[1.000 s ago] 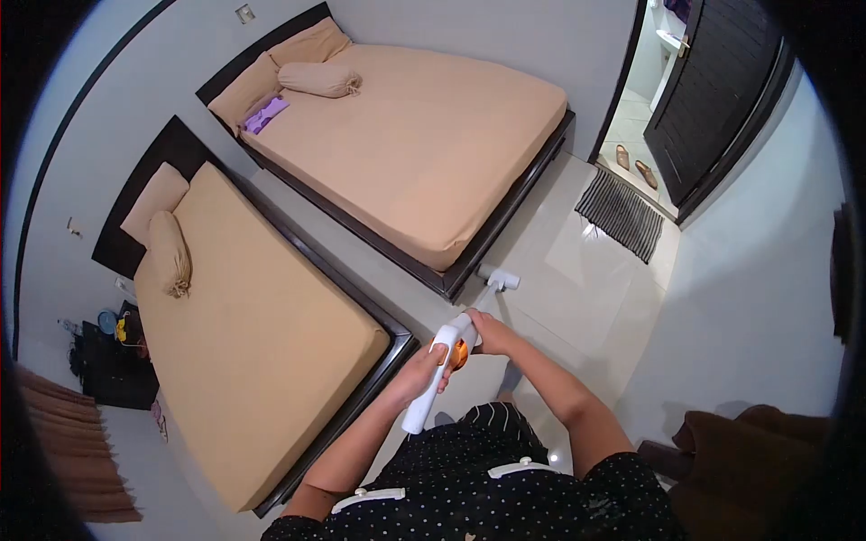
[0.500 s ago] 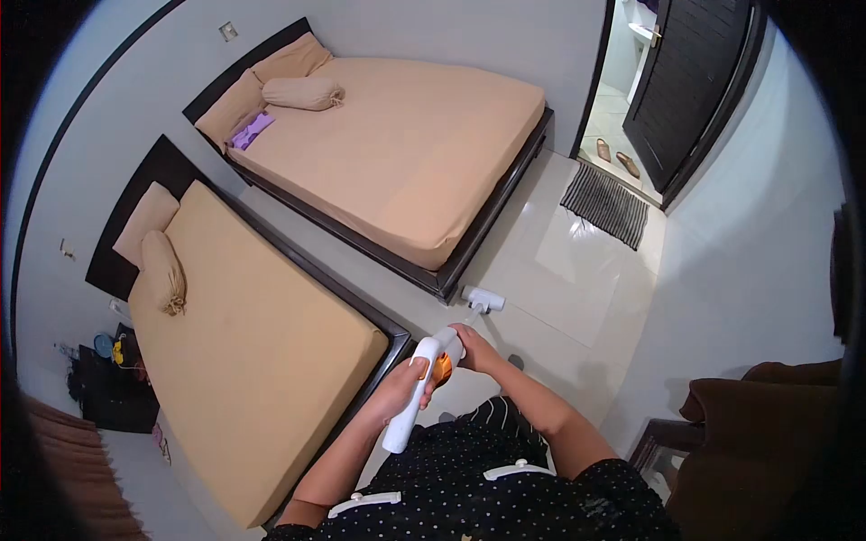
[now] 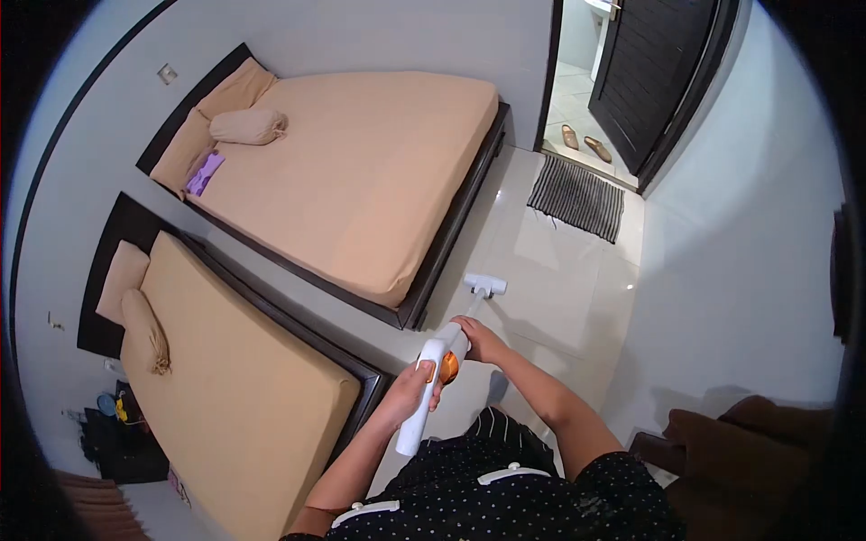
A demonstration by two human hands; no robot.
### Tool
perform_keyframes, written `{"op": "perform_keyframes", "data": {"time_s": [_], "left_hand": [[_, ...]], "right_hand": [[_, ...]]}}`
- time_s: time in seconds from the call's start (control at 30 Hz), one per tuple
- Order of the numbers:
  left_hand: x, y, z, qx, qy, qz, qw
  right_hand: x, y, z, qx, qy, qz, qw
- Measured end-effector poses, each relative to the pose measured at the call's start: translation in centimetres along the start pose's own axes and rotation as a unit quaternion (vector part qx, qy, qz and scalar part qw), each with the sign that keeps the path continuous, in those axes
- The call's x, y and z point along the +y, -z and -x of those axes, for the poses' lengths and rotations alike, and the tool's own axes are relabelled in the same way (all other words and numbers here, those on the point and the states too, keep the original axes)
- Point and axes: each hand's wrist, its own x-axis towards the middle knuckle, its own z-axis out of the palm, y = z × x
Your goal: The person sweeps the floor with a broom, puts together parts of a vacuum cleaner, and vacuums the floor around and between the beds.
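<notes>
Both my hands hold a white cordless stick vacuum cleaner (image 3: 416, 431) with an orange, see-through dust cup. My left hand (image 3: 410, 394) is wrapped round its handle, with the thumb on top near an orange button. Farther forward, my right hand (image 3: 478, 341) grips the body or tube in front of the dust cup. The tube slants down and away to a white floor head (image 3: 485, 286), which rests on the glossy tiles (image 3: 559, 288) to the right of the far bed's foot corner. Part of the tube is hidden by my right hand.
Two beds with tan sheets, the near bed (image 3: 244, 361) and the far bed (image 3: 361, 180), stand on the left with dark frames. A striped mat (image 3: 577, 200) lies before an open dark door (image 3: 658, 81); slippers (image 3: 597, 149) sit beyond it. Brown furniture (image 3: 740, 451) stands lower right.
The view has shifted, so the beds, mat and door appear farther left. The floor head has moved forward along the far bed's foot, away from its corner. Both hands keep their grip.
</notes>
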Motion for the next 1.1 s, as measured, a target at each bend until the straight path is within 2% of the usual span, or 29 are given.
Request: {"op": "perform_keyframes", "data": {"time_s": [0.17, 0.3, 0.47, 0.73, 0.87, 0.93, 1.1], "left_hand": [[2.4, -2.5, -7.0, 0.025, -0.006, -0.015, 1.0], [3.6, -3.2, -11.4, 0.032, -0.023, -0.012, 0.999], [4.5, -3.0, -12.7, 0.048, -0.044, -0.009, 0.998], [1.5, -0.5, -4.1, 0.112, -0.028, 0.005, 0.993], [-1.8, 2.6, 2.0, 0.085, -0.033, 0.031, 0.995], [-3.2, 3.9, 5.5, 0.071, -0.01, 0.051, 0.996], [-6.3, 7.1, 13.1, 0.043, 0.002, 0.03, 0.999]], "right_hand": [[6.1, 4.9, -3.3, 0.016, 0.018, -0.016, 1.0], [10.5, 6.8, -6.1, 0.024, 0.018, 0.02, 0.999], [10.1, 8.0, -8.2, -0.002, 0.008, 0.009, 1.0], [4.0, 0.9, -5.8, -0.058, 0.008, 0.015, 0.998], [-1.1, -3.9, -3.0, -0.102, -0.011, 0.023, 0.994], [-3.5, -6.8, -1.2, -0.072, 0.014, 0.017, 0.997], [-9.0, -13.1, 3.4, -0.043, -0.002, -0.001, 0.999]]}}
